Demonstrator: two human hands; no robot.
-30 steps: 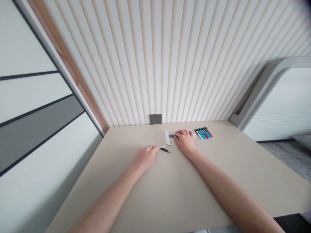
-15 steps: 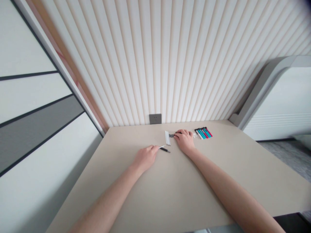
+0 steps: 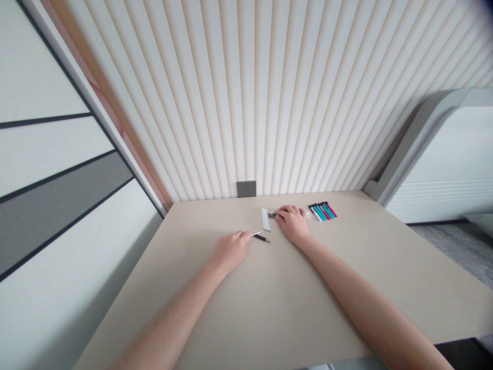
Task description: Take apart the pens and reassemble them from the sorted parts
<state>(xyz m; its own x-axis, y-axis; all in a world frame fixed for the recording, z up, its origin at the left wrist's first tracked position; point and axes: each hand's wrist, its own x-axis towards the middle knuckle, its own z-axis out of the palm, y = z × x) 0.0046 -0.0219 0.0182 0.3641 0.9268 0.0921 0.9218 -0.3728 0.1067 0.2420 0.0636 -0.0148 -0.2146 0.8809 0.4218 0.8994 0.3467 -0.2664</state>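
My left hand [image 3: 232, 250] is closed in a pinch on a thin white stick [image 3: 256, 234] that looks like a pen refill; its free end points right. Under that end a black pen barrel [image 3: 262, 238] lies on the table, partly hidden by the fingers. My right hand [image 3: 292, 222] rests on the table with its fingers curled at a small pile of grey pieces [image 3: 271, 216], too small to name. Whatever its fingertips grip is hidden. Between the hands, a row of white sticks [image 3: 265, 219] lies side by side, just left of the grey pile.
Right of my right hand lie tiny whitish pieces [image 3: 309, 215] and a row of black, teal, white and red pen parts [image 3: 322, 211]. The beige table [image 3: 246, 308] meets a ribbed wall [image 3: 215, 103] with a dark socket [image 3: 246, 189]. A white panel [image 3: 57, 246] stands at left.
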